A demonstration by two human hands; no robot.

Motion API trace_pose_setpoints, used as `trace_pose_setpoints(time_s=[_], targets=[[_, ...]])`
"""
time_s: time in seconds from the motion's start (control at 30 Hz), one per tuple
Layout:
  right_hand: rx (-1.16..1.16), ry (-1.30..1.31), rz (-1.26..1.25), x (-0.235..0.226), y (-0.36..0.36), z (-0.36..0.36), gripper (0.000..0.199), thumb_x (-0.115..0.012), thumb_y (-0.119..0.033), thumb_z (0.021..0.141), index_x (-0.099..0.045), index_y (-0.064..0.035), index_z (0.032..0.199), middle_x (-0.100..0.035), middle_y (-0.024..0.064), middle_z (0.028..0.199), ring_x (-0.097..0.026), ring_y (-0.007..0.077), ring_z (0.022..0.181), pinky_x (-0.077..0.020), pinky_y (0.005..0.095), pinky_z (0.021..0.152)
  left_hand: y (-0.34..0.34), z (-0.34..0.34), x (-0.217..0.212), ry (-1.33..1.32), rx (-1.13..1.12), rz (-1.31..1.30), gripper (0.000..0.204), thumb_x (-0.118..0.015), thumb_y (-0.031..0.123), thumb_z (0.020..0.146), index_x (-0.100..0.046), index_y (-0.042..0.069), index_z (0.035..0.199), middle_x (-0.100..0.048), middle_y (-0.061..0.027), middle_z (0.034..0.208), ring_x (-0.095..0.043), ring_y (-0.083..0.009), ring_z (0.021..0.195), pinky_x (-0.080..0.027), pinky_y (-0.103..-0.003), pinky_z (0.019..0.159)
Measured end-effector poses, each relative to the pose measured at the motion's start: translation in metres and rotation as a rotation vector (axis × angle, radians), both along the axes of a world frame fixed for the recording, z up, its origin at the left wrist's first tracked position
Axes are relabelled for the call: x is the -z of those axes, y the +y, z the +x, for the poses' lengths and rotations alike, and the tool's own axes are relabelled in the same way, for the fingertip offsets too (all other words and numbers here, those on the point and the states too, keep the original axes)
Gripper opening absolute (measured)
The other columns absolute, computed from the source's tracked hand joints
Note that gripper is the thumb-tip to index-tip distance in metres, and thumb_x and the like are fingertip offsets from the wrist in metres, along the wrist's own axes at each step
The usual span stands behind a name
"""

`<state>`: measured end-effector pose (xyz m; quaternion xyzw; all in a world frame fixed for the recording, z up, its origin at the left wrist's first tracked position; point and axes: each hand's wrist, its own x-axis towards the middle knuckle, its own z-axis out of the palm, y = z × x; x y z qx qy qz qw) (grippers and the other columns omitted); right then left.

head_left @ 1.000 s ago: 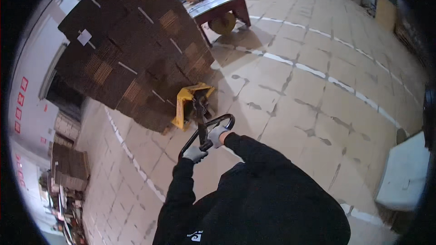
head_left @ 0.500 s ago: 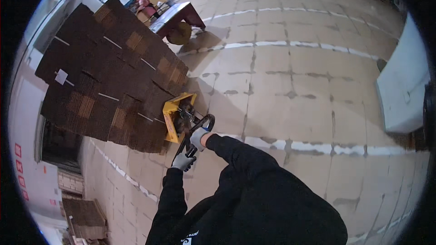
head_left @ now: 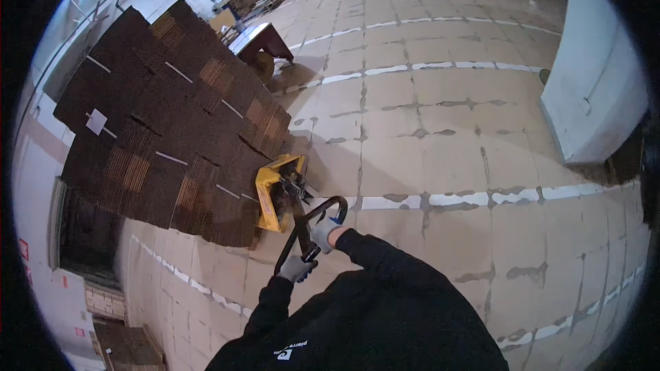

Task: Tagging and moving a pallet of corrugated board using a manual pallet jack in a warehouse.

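Both my hands wear grey gloves and hold the black loop handle (head_left: 302,227) of a yellow pallet jack (head_left: 267,185). My left hand (head_left: 297,269) is closed around the lower left part of the handle. Farther up and to the right, my right hand (head_left: 322,235) is closed on the same handle, beside its curved right end. Beyond the jack's yellow frame rises a tall stack of flat brown cardboard (head_left: 155,120), with pale strips and a white paper tag on its side. The jack's forks are hidden beneath this load.
A desk (head_left: 258,41) stands behind the stack. To the right is a thick white pillar (head_left: 595,89). A dark doorway (head_left: 89,237) opens in the left wall, with another brown stack (head_left: 127,343) below it. White lines (head_left: 454,199) cross the tiled floor.
The handle and my hands have shifted down and right in the view, with the jack and stack slightly lower too. The pillar appears farther left. Both hands keep their hold.
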<state>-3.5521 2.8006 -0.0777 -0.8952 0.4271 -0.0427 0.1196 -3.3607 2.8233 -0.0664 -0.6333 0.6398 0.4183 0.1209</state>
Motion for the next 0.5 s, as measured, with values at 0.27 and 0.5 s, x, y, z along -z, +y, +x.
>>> trace_pose_setpoints(time_s=[0.27,0.5], targets=[[0.141,-0.031,0.164,0.009,0.123,0.053,0.022,-0.067,-0.022,0.062,-0.070,-0.0107,0.081,-0.067,0.0115,0.081,-0.066,0.0288,0.077,-0.0511,0.0393,0.063,0.104,0.055,0.006,-0.064,0.157,-0.021,0.038,-0.069,0.040,0.075,-0.060,0.005,0.066,-0.056,-0.0029,0.055,-0.054,-0.0123,0.044,-0.043,-0.027,0.042],[0.229,-0.031,0.149,0.004,0.220,0.069,0.020,-0.065,-0.020,0.062,-0.070,-0.0104,0.079,-0.067,0.0107,0.078,-0.065,0.0296,0.074,-0.0514,0.0404,0.063,0.180,0.072,0.007,-0.065,0.175,0.030,0.033,-0.070,0.034,0.075,-0.058,0.005,0.065,-0.054,-0.0022,0.053,-0.050,-0.0122,0.042,-0.039,-0.027,0.039]])
